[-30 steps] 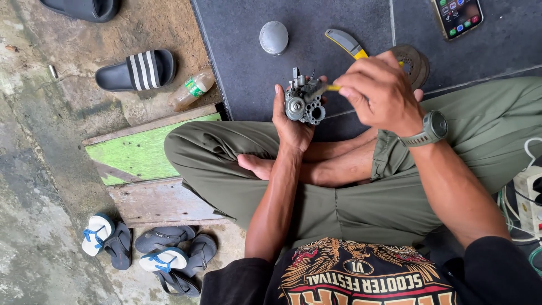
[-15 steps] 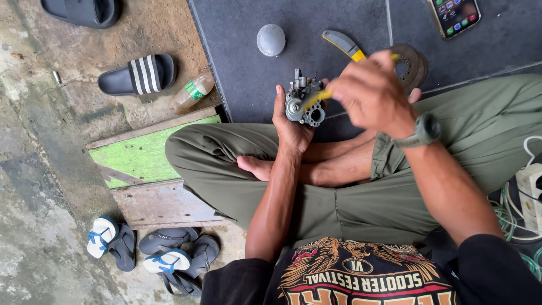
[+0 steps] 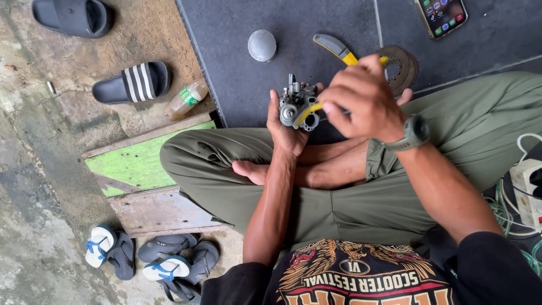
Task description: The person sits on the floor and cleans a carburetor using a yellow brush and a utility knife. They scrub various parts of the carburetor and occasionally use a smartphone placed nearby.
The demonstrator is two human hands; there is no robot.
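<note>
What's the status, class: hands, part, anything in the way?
Left hand grips small metal carburetor. Right hand holds yellow-handled tool against it. Grey dome cap and round metal disc lie apart on mat.

Dark mat point(image 3: 271, 22) carries a grey cap point(image 3: 262, 45), phone point(image 3: 441, 16), perhaps a rusty disc point(image 3: 403, 66).

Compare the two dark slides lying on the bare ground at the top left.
The striped slide has white bands across its strap; the plain slide is dark all over. The striped slide lies nearer the plastic bottle and the green board; the plain slide sits farther off, cut by the picture's top edge. Both are single open-toed slides, lying sole down on the dirt.
</note>
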